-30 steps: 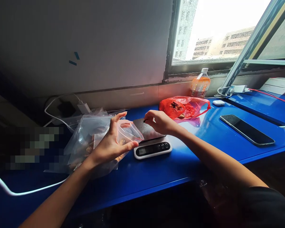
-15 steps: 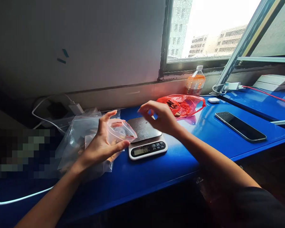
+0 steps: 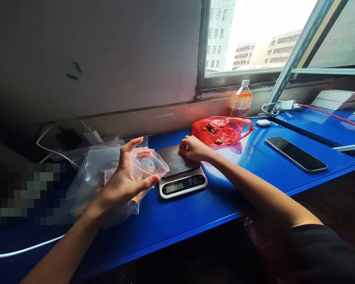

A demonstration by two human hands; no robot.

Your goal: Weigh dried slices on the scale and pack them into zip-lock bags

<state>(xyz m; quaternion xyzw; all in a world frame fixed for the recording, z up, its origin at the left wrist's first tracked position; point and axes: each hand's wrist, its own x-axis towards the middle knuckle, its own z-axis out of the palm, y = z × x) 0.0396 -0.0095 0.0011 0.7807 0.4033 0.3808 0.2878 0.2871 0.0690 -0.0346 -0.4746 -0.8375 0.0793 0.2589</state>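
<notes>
My left hand holds a small clear zip bag with a pink-edged mouth, its fingers and thumb keeping the mouth spread. Some small reddish-brown bits lie inside near the opening. Just right of the bag is a kitchen scale with a dark metal plate; its display seems to read zero. My right hand is over the plate with its fingertips pinched together at the surface. Whatever they grip, if anything, is too small or hidden to make out.
Behind my right hand lies a red plastic bag holding brown dried pieces. An orange drink bottle stands by the window. A phone and a white earbud case lie to the right. Clear bags and a white charger are left.
My right hand has come down onto the scale plate, its fingers closing into a pinch. My left hand still keeps the small bag spread in about the same place.
</notes>
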